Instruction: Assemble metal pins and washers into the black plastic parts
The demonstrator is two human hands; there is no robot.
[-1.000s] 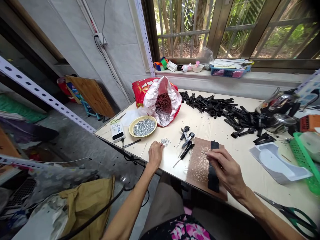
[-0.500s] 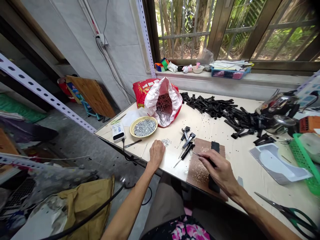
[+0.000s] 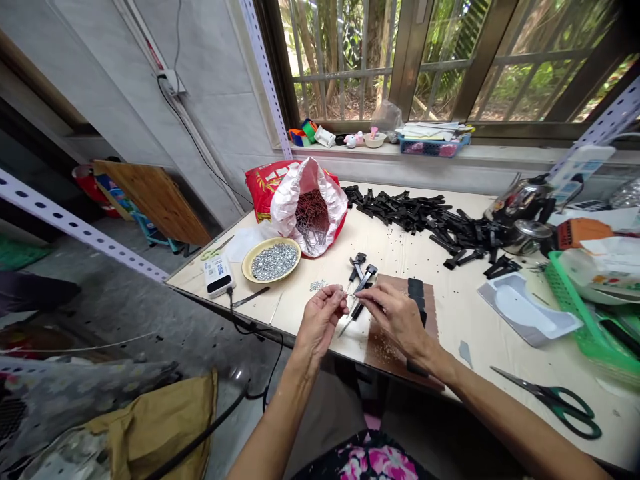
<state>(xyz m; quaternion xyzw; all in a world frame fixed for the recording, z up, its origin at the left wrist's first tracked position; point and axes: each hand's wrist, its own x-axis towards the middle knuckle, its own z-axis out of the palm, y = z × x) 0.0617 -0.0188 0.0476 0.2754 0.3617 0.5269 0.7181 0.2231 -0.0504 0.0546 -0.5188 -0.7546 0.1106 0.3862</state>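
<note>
My left hand [image 3: 321, 319] is pinched at the fingertips; whatever small piece it holds is too small to make out. Facing it, my right hand [image 3: 395, 319] grips a thin metal pin [image 3: 352, 295] whose tip meets the left fingertips. Behind and below the hands lie a few black plastic parts [image 3: 366, 277] with thin metal rods. Small silvery pieces [image 3: 318, 285] are scattered just beyond my left hand. A brown board [image 3: 429, 320] with a black strip [image 3: 416, 289] lies under my right hand, partly covered by it.
A yellow bowl [image 3: 246, 272] of small metal pieces stands beside a red bag [image 3: 260, 193] of long thin pins. Black plastic parts [image 3: 415, 212] are heaped towards the window. Scissors [image 3: 550, 397], a white tray [image 3: 530, 307] and a green basket [image 3: 575, 313] are at the right.
My left hand has lifted from the small silvery pieces, its fingertips pinched. My right hand has moved left with the pin, and the two hands now meet. The view has shifted rightward.
</note>
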